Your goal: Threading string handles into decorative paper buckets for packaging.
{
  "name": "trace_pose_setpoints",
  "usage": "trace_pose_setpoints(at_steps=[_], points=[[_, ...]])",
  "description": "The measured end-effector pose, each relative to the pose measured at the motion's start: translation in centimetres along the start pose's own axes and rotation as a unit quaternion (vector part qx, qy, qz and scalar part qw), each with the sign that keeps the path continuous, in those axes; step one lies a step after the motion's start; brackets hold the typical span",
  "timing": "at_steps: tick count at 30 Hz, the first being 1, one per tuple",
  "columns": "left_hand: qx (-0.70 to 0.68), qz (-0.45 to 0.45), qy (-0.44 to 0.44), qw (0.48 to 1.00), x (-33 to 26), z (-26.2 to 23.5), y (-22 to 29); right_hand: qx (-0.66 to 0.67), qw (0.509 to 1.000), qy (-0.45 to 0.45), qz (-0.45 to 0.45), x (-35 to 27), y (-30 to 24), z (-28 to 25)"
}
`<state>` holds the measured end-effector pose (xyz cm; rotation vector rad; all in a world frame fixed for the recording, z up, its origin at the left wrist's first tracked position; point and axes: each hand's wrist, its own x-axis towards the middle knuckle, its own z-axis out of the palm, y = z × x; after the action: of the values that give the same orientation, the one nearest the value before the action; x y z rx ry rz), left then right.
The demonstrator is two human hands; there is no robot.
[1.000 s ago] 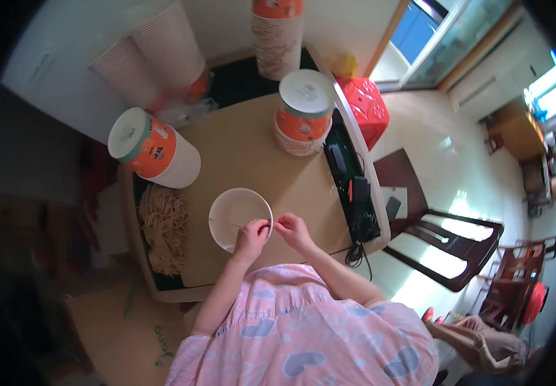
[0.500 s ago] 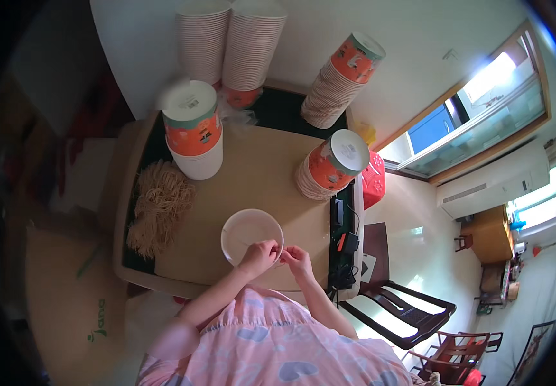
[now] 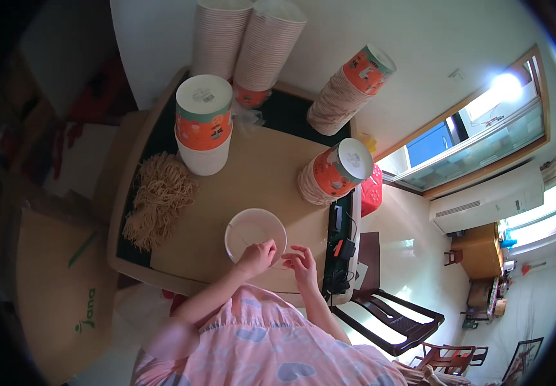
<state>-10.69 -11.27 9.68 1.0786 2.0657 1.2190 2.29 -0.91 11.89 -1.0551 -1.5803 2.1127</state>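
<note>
A table [image 3: 289, 108] with a green top and a pale rim fills the middle of a home interior, a brown board [image 3: 217, 196] covering most of its surface. A person in a pink garment [image 3: 259, 341] printed with grey-blue hearts works at its near edge, a cardboard box [image 3: 53, 276] standing to the left and a dark wooden chair [image 3: 370, 251] to the right. Two tall stacks of pale tubs [image 3: 268, 48] rise side by side at the back; another tub stack [image 3: 339, 100] leans in view at the rear right. A shorter orange-and-white stack [image 3: 204, 135], base up, stands beyond a bundle of beige strands [image 3: 159, 202] at the left, with a similar short stack [image 3: 333, 174] at the right. A white bowl [image 3: 240, 225] sits on the board before the person, its mouth up. The left hand [image 3: 257, 258] is at the bowl's near right rim, fingers curled in; what they have hold of cannot be told. Just beside it, outside the bowl, the right hand [image 3: 302, 264] is raised, fingers bent and partly spread; whether a fine strand lies between them is too small to tell.
</note>
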Motion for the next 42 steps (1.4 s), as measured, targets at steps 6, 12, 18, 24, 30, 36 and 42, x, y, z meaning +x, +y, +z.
trace_pose_setpoints(at_steps=[6, 12, 18, 24, 30, 36, 42], points=[[-0.023, -0.017, -0.046, 0.999, -0.3, -0.5, -0.7, -0.165, 0.98, -0.04, -0.1, -0.1, -1.3, 2.7], [-0.117, -0.055, -0.045, 0.99, -0.1, -0.2, -0.9, -0.426, 0.88, -0.005, -0.209, 0.2, -1.9, 3.6], [-0.285, -0.103, -0.043, 0.952, 0.4, 1.1, -2.4, -0.369, 0.91, -0.023, -0.186, -0.2, -2.0, 3.4], [-0.265, -0.04, -0.023, 0.963, 0.6, 1.0, -1.6, -0.276, 0.941, 0.037, -0.194, -0.4, -1.0, 2.7], [-0.274, -0.041, -0.043, 0.96, 0.5, 1.5, -1.0, -0.191, 0.964, 0.047, -0.182, 0.1, 0.4, 1.6], [-0.241, -0.071, -0.011, 0.968, 0.6, 0.9, 0.0, -0.092, 0.976, 0.114, -0.16, 0.9, -0.2, 0.0], [-0.189, -0.085, -0.015, 0.978, 0.4, -0.2, 1.4, -0.387, 0.878, -0.065, -0.275, 0.3, -5.9, 0.2]])
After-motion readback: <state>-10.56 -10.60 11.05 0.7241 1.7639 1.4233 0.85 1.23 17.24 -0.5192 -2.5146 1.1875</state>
